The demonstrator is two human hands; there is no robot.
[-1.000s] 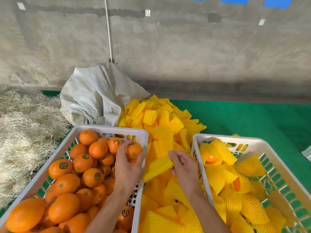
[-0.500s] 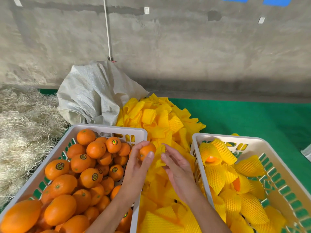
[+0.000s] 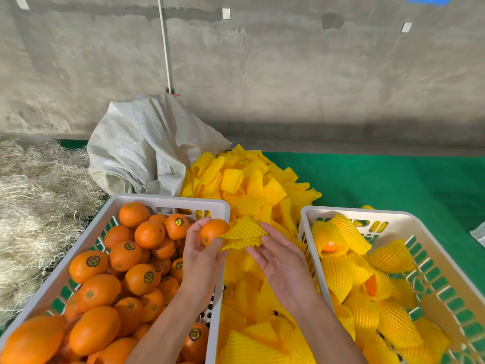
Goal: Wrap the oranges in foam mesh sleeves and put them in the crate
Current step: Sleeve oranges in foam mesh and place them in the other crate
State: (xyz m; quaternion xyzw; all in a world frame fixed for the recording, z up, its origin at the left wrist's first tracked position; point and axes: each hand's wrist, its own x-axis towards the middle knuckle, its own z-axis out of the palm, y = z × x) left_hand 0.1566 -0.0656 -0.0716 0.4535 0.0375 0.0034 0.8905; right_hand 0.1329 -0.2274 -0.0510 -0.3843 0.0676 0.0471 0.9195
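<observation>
Orange round fruit gripped by curled left hand fingers, yellow foam mesh sleeve touching it, pinched by right hand fingers, between two white crates

soft even daylight; blurred, stretched wide-angle edges

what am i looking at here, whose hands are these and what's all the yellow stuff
This is one picture from a camera worn on a person's head, looking down at their own two bare hands. There is no machine. The left hand grips a bare orange. The right hand holds a yellow foam mesh sleeve against it, about to wrap it. The left crate holds unwrapped oranges; the right crate holds wrapped ones. Between them lies a pile of spare sleeves on a green mat. A grey sack and straw lie behind.
</observation>
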